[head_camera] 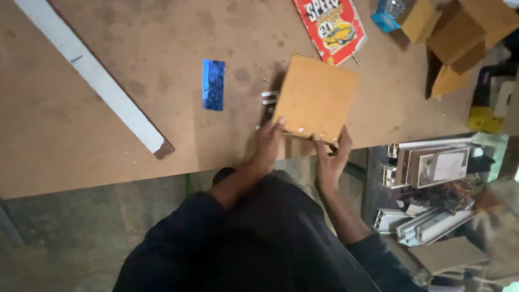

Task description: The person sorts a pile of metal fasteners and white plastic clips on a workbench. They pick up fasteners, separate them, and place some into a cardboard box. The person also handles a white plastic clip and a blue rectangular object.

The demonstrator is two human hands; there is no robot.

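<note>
A square brown board (316, 97) lies at the near edge of the brown worktable (108, 124). My left hand (268, 145) presses on its lower left corner, fingers over a dark framed piece (268, 105) that sticks out from under the board. At the board's lower right edge is my right hand (331, 157), which grips it with fingers on top and thumb underneath. Small pale clips or tabs show along the board's near edge.
A blue foil strip (213, 84) lies left of the board. A long white batten (94, 73) runs diagonally at the far left. A red printed box (331, 28) and cardboard boxes (459, 38) sit at the back right. Frame mouldings (427, 167) are stacked on the floor to the right.
</note>
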